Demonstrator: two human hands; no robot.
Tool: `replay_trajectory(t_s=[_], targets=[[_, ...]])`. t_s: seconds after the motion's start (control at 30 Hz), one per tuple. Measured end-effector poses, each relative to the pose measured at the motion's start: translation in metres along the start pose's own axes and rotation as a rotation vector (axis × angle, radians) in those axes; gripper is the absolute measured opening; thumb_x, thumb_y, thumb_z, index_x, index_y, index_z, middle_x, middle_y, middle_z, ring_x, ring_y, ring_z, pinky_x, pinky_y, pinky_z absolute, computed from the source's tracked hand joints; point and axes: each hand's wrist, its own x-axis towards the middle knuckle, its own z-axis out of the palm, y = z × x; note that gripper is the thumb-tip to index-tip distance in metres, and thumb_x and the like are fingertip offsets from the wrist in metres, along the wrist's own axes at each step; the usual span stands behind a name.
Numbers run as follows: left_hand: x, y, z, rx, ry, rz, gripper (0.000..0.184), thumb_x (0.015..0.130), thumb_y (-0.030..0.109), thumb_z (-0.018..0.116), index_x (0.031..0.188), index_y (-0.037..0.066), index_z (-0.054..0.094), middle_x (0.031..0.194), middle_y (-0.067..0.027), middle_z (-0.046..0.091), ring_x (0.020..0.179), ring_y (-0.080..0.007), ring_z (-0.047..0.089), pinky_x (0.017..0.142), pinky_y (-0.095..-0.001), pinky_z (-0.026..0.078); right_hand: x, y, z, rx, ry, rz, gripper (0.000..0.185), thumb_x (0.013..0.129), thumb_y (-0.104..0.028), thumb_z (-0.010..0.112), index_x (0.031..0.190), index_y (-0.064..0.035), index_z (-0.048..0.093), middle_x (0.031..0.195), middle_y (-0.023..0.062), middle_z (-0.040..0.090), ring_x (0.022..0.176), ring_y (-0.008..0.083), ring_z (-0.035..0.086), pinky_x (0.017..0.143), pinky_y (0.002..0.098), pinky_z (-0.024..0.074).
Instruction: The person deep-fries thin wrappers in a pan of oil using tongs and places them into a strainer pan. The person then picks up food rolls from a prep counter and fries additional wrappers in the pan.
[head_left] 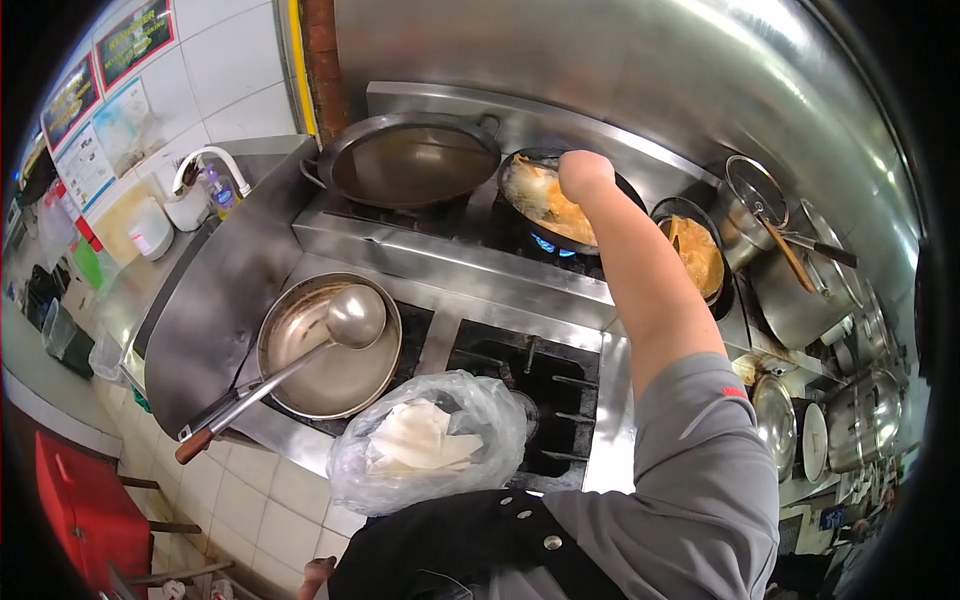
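Frying pieces [567, 215] in the dark pan [630, 195], back row of the stove, between the large wok [410, 155] near the back left corner and a smaller dark vessel [686, 207] toward the right edge. Blue flame [553, 247] under the pan; pale froth covers the left part of its contents, golden-orange shows nearer the middle.

Progress, as I judge it from the head view: midway. Browned pieces [700, 260] are gathered in the smaller vessel and look finished to me. Those in the pan have good colour in places but are bubbling, so I count them as not yet done. Pale sheets [425, 435] lie in a clear plastic bag [350, 470] at the stove's front edge; I take them for uncooked stock, though I can't confirm they are the same food. I can't count any of the three lots.

Position: my right hand [586, 176] is directly over the pan, the pieces below it and mostly to its left. Fingers look curled in, but the back of the hand and the wrist hide the grip; I can't tell whether it holds anything or touches the food. My left hand [318, 575] is low beside the black apron [440, 545], only a sliver visible, well apart from the pan; grip unknown. The bag lies between it and the back row.

Front left of the stove: ladle [355, 315] resting in a shallow pan [320, 392], away from both hands.
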Motion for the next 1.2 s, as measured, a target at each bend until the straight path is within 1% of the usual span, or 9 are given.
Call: replay_trajectory(t_s=[0.13,0.3,0.4,0.5,0.67,1.0,1.1,1.17,1.2], targets=[[0.017,0.007,-0.015,0.706,0.018,0.792,0.036,0.084,0.03,0.066,0.101,-0.002,0.066,0.081,-0.0107,0.071,0.078,-0.0234,0.069,0.07,-0.0396,0.056,-0.005,0.028,-0.012,0.023,0.045,0.036,0.025,0.089,-0.013,0.055,0.105,-0.0077,0.074,0.113,0.0139,0.071,0.105,0.0304,0.068,0.088,0.0403,0.0547],[-0.066,0.096,-0.064,-0.409,-0.126,0.05,0.033,0.087,0.027,0.063,0.107,0.001,0.064,0.08,-0.0113,0.068,0.062,-0.0227,0.066,0.052,-0.0379,0.052,-0.009,0.061,-0.026,0.095,0.069,0.063,0.033,0.089,-0.024,0.061,0.118,-0.0093,0.067,0.11,0.0128,0.07,0.102,0.0281,0.067,0.086,0.0397,0.0535],[-0.079,0.12,-0.073,-0.354,-0.086,0.02,0.034,0.088,0.028,0.063,0.109,0.0,0.064,0.081,-0.0109,0.067,0.059,-0.0217,0.064,0.048,-0.0355,0.049,-0.007,0.084,-0.028,0.303,0.002,0.086,0.033,0.088,-0.028,0.063,0.115,-0.0091,0.069,0.106,0.0128,0.072,0.096,0.0278,0.069,0.084,0.0392,0.0541],[-0.066,0.108,-0.07,-0.34,-0.087,0.059,0.028,0.086,0.028,0.064,0.101,0.004,0.062,0.079,-0.0108,0.066,0.061,-0.0239,0.065,0.05,-0.0377,0.049,-0.023,0.097,-0.035,0.614,-0.113,0.118,0.035,0.089,-0.027,0.066,0.116,-0.0049,0.069,0.071,0.0074,0.068,0.048,0.0177,0.059,0.053,0.0357,0.0494],[0.026,0.023,-0.028,0.632,0.142,0.917,0.02,0.08,0.03,0.063,0.078,0.013,0.053,0.071,-0.0133,0.064,0.071,-0.0336,0.066,0.059,-0.0474,0.051,-0.05,0.119,-0.024,0.94,-0.097,0.192,0.045,0.09,-0.025,0.067,0.129,-0.0044,0.061,0.068,0.001,0.063,0.044,0.0098,0.046,0.043,0.0286,0.0364],[0.021,0.045,-0.035,-0.076,-0.075,0.31,0.032,0.091,0.029,0.048,0.066,0.012,0.058,0.072,-0.0131,0.066,0.071,-0.0358,0.064,0.06,-0.0482,0.046,-0.122,0.14,0.002,1.204,-0.19,0.269,0.02,0.097,-0.021,0.06,0.109,-0.0054,0.066,0.068,-0.0015,0.057,0.047,0.0067,0.044,0.044,0.0229,0.0343],[0.036,0.047,-0.039,0.588,0.263,1.109,0.032,0.092,0.03,0.054,0.067,0.011,0.061,0.072,-0.0122,0.067,0.068,-0.0306,0.065,0.059,-0.0459,0.048,-0.138,0.16,0.013,1.238,-0.163,0.299,0.019,0.097,-0.021,0.06,0.107,-0.0069,0.067,0.068,-0.002,0.057,0.05,0.0063,0.045,0.045,0.0228,0.0347],[0.041,0.047,-0.04,0.715,0.159,0.938,0.024,0.091,0.03,0.059,0.082,0.01,0.069,0.075,-0.0099,0.069,0.068,-0.0258,0.065,0.065,-0.0419,0.052,-0.148,0.176,0.012,1.272,-0.135,0.323,0.018,0.097,-0.022,0.061,0.106,-0.0079,0.067,0.069,-0.0022,0.057,0.051,0.0059,0.045,0.045,0.0223,0.0346],[0.039,0.045,-0.037,0.01,-0.04,0.622,0.029,0.092,0.036,0.057,0.103,0.012,0.071,0.077,-0.01,0.069,0.073,-0.0238,0.067,0.073,-0.0388,0.054,-0.153,0.185,0.013,1.259,-0.117,0.347,0.018,0.097,-0.022,0.061,0.106,-0.0084,0.068,0.07,-0.0023,0.057,0.053,0.0057,0.046,0.046,0.0217,0.0345]])
